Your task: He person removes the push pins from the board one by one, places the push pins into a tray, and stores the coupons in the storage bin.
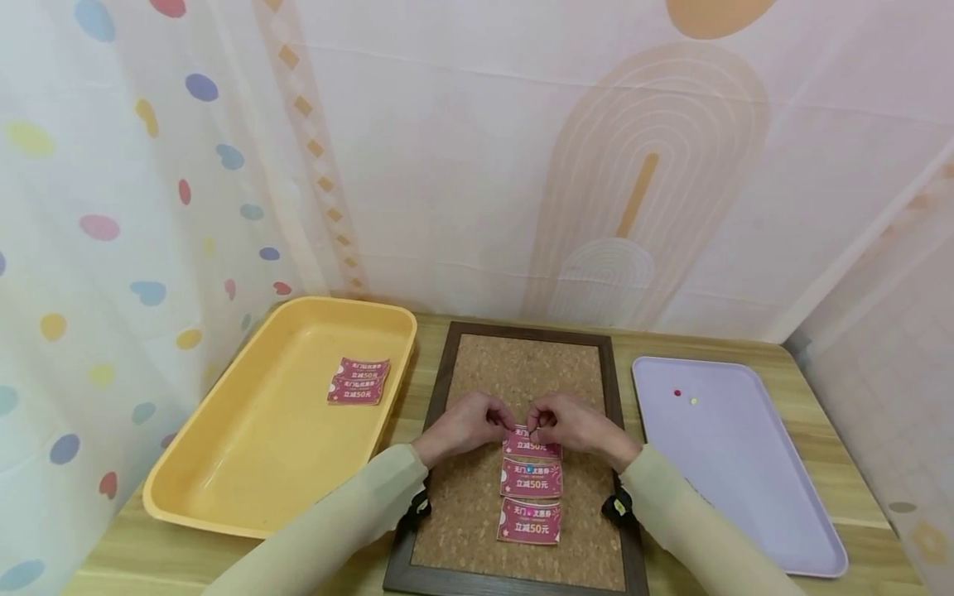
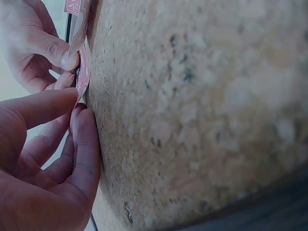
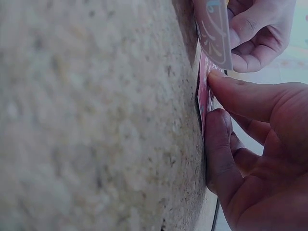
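Head view: the top coupon [image 1: 538, 448] lies near the corkboard's [image 1: 456, 530] middle, long axis across it, above 2 pinned coupons [image 1: 532, 483]. Both hands meet it: the left hand [image 1: 471, 424] pinches its left edge; the right hand's [image 1: 574, 425] bent fingers close over its top middle. Fingertips hide that spot; I cannot tell whether they grip paper or a pin.

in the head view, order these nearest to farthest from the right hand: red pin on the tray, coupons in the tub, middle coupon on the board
1. Middle coupon: on the board, just on the person's side of the right hand.
2. Red pin: to the right, on the tray.
3. Coupons: well left, in the tub.
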A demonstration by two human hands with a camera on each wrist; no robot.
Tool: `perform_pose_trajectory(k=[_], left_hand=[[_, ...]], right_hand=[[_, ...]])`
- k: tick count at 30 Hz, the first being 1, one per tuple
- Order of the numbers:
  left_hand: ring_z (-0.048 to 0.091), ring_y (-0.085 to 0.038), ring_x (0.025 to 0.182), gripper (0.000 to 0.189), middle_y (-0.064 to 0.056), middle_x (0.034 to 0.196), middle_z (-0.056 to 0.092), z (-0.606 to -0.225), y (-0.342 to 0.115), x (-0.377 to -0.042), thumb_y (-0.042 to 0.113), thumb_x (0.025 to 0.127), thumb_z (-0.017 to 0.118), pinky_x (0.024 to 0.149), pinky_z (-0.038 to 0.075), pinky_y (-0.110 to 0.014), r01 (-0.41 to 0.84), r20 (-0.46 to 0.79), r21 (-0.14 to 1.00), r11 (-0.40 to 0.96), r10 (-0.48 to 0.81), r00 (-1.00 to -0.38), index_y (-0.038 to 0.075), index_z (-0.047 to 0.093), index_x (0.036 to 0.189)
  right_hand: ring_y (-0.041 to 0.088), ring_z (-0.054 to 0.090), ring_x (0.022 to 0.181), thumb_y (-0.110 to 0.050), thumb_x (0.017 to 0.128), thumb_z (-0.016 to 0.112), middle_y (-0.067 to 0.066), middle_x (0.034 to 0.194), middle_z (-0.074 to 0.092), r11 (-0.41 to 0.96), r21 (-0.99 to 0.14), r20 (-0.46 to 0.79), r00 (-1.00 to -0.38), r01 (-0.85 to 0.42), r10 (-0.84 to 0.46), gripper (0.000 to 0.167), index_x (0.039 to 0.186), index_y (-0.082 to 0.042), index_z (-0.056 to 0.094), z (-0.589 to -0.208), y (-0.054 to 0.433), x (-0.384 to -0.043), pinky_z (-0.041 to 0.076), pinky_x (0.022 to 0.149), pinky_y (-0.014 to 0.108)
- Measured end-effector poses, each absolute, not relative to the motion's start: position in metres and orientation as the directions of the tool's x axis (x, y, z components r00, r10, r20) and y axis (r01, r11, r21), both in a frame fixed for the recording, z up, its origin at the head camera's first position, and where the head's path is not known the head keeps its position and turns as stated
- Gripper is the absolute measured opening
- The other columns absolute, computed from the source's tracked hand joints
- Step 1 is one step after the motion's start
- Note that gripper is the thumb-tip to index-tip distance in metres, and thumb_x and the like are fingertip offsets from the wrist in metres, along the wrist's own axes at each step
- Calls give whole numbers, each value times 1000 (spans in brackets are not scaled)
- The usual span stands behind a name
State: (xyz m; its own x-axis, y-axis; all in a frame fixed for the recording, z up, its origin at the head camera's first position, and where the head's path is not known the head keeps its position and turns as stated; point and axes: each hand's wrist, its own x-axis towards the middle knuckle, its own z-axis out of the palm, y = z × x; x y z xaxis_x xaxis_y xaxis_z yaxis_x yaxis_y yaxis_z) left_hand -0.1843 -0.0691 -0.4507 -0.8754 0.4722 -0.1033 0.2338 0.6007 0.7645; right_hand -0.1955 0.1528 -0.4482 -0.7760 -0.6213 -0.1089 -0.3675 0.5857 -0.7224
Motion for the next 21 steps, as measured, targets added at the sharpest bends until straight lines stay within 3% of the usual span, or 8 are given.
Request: perform_pose_trajectory(k=[12,21], left_hand=[[52,-6,67,7,5,80,71,-449,-63,-183,7,91,74,61,41,-22,256,-91,743,619,472,-877,9,80,88],[51,-7,65,8,5,77,69,-449,-60,-184,6,91,76,57,39,-22,231,-103,712,663,424,-900,9,80,85]], right_hand=[[12,54,73,-3,94,73,0,83,62,546,-783,-165,-746,-299,-645,9,87,-4,67,-442,158,-198,46,64,27],[12,58,72,-5,95,71,0,82,68,560,-769,-132,-781,-308,-610,7,89,-7,71,-437,164,-197,47,63,27]])
